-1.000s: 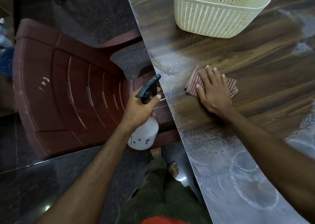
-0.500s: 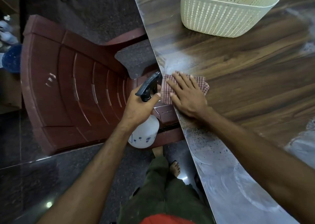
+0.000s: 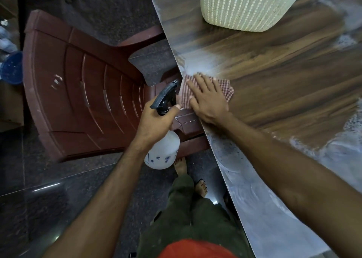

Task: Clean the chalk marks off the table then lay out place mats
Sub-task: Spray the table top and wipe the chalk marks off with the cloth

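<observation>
Your open run: bare table [image 3: 274,85] right of cloth [image 3: 227,89]. Basket [image 3: 244,10] blocks far side; chair [image 3: 88,100] crowds left edge.

Dark polished stone floor [image 3: 49,199], speckled, with thin pale joint lines and small bright reflections of overhead light; a reddish-brown moulded plastic chair [image 3: 82,100] with a slatted back, drawn close to the table edge, one armrest reaching toward it; a blue round container [image 3: 11,67] at the far left edge, partly cut off; pale blurred items just above it, too indistinct to identify; lighting dim overall, brightest in the floor's glints.
</observation>
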Action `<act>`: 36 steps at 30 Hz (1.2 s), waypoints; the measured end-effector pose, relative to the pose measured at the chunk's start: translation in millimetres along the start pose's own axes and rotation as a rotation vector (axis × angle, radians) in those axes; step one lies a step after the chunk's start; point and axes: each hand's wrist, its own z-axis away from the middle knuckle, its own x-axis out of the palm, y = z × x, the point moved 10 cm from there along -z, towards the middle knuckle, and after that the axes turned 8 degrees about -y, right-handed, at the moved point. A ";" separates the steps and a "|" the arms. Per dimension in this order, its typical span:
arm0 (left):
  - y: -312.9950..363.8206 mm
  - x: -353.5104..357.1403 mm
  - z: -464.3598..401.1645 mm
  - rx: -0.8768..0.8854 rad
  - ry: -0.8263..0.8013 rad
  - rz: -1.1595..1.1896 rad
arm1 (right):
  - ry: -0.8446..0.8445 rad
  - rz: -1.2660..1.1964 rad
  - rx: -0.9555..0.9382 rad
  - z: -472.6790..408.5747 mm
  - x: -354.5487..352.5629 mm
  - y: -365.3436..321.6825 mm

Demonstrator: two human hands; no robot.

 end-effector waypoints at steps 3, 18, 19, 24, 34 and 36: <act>1.9 4.8 9.8 0.007 -0.013 -0.022 | -0.012 0.017 -0.080 60.4 22.8 -8.2; 3.9 58.5 30.6 -0.019 -0.099 -0.011 | 0.014 -0.057 0.245 105.8 33.9 57.0; 6.5 62.2 30.5 -0.015 -0.108 -0.004 | 0.002 -0.052 0.203 113.3 39.9 43.8; 18.7 78.8 26.8 0.010 -0.134 0.027 | 0.010 -0.037 0.102 178.0 58.9 45.6; 37.9 124.8 18.1 0.016 -0.212 -0.039 | 0.103 -0.159 0.508 174.1 28.0 177.2; 44.5 140.0 17.8 0.029 -0.239 -0.032 | 0.079 -0.138 0.451 171.4 33.4 155.4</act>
